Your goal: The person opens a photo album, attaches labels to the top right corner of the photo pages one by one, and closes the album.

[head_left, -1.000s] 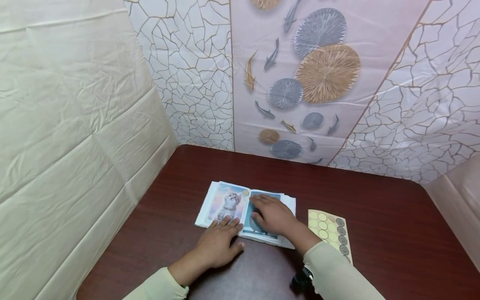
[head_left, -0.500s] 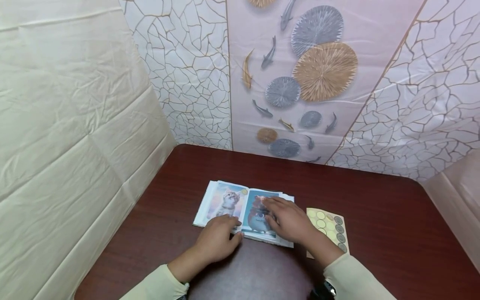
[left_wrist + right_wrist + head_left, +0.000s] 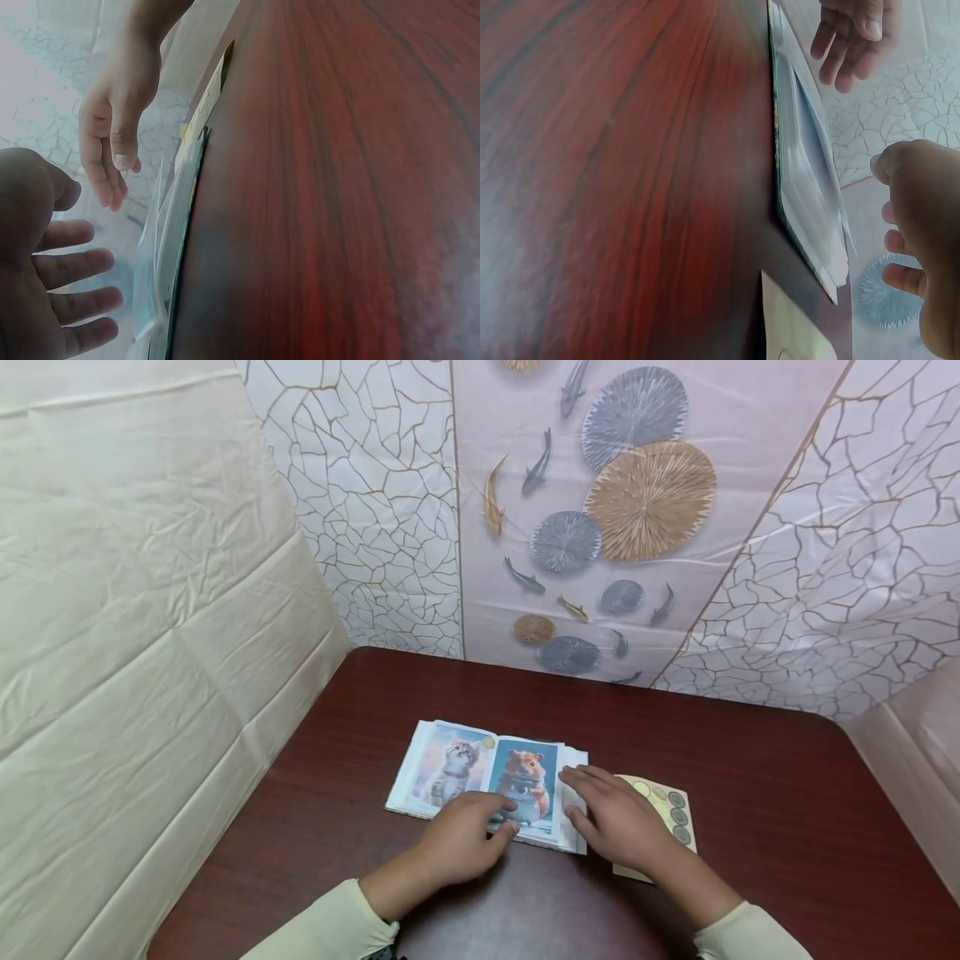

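An open photo album (image 3: 450,768) lies on the table, a kitten picture on its left page and a hamster picture (image 3: 525,777) on its right. A small round yellow sticker (image 3: 489,742) sits at the kitten page's upper corner. My left hand (image 3: 465,839) hovers over the album's lower middle, its fingers loosely extended and holding nothing. Above the album's right edge is my right hand (image 3: 618,818), fingers relaxed, with nothing in it. Both wrist views show the hands raised off the pages. The right hand partly hides a sticker sheet (image 3: 678,814) with round yellow and grey stickers.
The dark red-brown table (image 3: 757,827) has rounded far corners. A patterned cloth (image 3: 570,527) hangs behind it, and a cream cloth (image 3: 165,693) hangs along the left side.
My right hand has moved right, off the hamster picture toward the sticker sheet. My left hand has lifted from the kitten page and shifted right. The hamster picture is now mostly uncovered.
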`<action>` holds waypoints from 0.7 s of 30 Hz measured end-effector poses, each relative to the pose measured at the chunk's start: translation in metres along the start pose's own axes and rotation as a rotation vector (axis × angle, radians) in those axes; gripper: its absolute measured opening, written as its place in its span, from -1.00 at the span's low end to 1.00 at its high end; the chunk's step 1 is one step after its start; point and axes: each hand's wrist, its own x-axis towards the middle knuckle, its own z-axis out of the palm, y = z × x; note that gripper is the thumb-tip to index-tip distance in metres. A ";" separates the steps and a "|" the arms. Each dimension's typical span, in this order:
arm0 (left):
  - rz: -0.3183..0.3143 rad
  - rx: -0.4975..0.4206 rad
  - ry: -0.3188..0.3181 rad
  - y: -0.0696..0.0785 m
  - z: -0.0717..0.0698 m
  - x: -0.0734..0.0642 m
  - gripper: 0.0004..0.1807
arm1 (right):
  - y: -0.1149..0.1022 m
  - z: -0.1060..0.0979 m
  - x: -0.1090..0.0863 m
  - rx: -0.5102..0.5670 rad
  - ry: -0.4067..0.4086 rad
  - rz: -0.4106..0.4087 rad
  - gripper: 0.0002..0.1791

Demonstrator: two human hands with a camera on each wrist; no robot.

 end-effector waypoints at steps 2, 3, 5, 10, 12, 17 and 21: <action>0.007 0.007 -0.007 0.002 0.001 0.002 -0.71 | 0.002 0.000 -0.004 -0.002 0.010 0.004 -0.45; 0.010 0.009 -0.010 0.003 0.001 0.003 -0.71 | 0.003 -0.001 -0.006 -0.003 0.016 0.005 -0.44; 0.019 0.009 -0.011 0.005 0.001 0.005 -0.71 | 0.005 -0.001 -0.009 -0.005 0.027 0.007 -0.44; 0.035 0.007 -0.025 0.007 0.001 0.007 -0.71 | 0.008 -0.004 -0.017 -0.012 0.038 0.031 -0.43; 0.032 0.006 -0.037 0.008 0.001 0.007 -0.70 | 0.008 -0.006 -0.020 -0.015 0.031 0.044 -0.43; 0.028 -0.003 -0.066 0.011 0.003 0.009 -0.70 | 0.007 -0.012 -0.025 -0.017 0.025 0.053 -0.43; 0.019 -0.023 -0.094 0.014 0.003 0.010 -0.69 | 0.010 -0.015 -0.032 -0.023 0.040 0.057 -0.41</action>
